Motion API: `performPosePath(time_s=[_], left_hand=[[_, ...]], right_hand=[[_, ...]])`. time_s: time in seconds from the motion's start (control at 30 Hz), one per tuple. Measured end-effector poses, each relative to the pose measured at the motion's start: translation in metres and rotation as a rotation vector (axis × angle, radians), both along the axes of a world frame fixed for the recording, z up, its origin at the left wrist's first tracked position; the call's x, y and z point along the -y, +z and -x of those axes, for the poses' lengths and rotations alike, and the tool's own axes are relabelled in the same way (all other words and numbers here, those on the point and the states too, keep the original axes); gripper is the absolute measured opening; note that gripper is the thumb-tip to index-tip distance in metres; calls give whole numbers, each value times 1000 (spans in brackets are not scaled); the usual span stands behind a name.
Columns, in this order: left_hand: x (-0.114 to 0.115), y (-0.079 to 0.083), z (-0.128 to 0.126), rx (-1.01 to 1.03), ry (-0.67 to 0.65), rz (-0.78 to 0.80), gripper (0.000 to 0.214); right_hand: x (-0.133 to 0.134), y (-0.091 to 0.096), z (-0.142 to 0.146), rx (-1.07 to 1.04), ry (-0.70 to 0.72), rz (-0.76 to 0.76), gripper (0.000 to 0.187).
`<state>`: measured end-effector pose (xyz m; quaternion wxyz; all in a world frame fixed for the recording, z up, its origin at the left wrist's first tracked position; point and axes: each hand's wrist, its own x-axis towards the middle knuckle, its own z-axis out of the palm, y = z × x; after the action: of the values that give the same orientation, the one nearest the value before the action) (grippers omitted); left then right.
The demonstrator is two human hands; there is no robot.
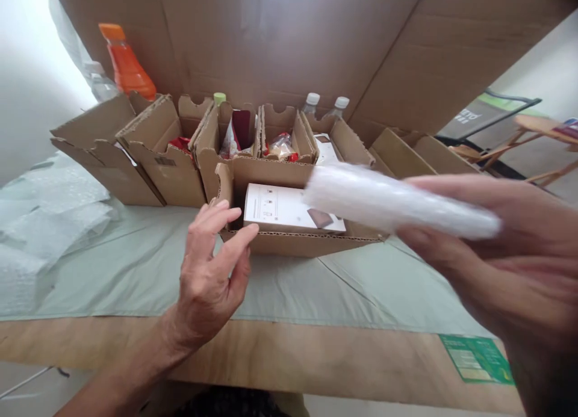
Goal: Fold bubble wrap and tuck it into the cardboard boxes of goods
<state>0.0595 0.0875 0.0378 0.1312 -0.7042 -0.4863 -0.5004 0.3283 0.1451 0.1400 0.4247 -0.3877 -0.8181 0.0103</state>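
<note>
A flat bundle in white bubble wrap [356, 197] is pinched between the thumb and fingers of my right hand [506, 278], slightly blurred, at the right. It hangs over the right end of an open cardboard box [307, 245] at the front. Inside that box lies a white printed carton [280, 206] with a brown picture on it, its right part partly covered by the bundle. My left hand [212, 260] is by the box's left front corner, fingers apart and holding nothing; whether the fingertips touch the cardboard I cannot tell.
Behind stands a row of cardboard bins [162, 170] with packets inside. An orange drink bottle [130, 68] and white-capped bottles [341, 107] rise behind them. Loose bubble wrap [40, 224] lies at left. A green printed sheet [476, 358] sits on the wooden table edge [316, 351].
</note>
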Motion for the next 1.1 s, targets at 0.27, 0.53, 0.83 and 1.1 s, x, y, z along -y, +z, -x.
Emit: performPosePath(time_s=[0.27, 0.53, 0.83, 1.1], left_hand=[[-12, -10, 7, 79, -80, 22, 49], [-15, -14, 5, 152, -82, 37, 50], [-18, -23, 0, 190, -74, 83, 52], [-23, -22, 0, 141, -34, 49, 58]], right_hand=[[-86, 22, 111, 634, 376, -254, 20], [-86, 36, 166, 882, 616, -45, 29], [-114, -5, 145, 652, 744, 25, 32], [-122, -5, 147, 682, 659, 164, 41]])
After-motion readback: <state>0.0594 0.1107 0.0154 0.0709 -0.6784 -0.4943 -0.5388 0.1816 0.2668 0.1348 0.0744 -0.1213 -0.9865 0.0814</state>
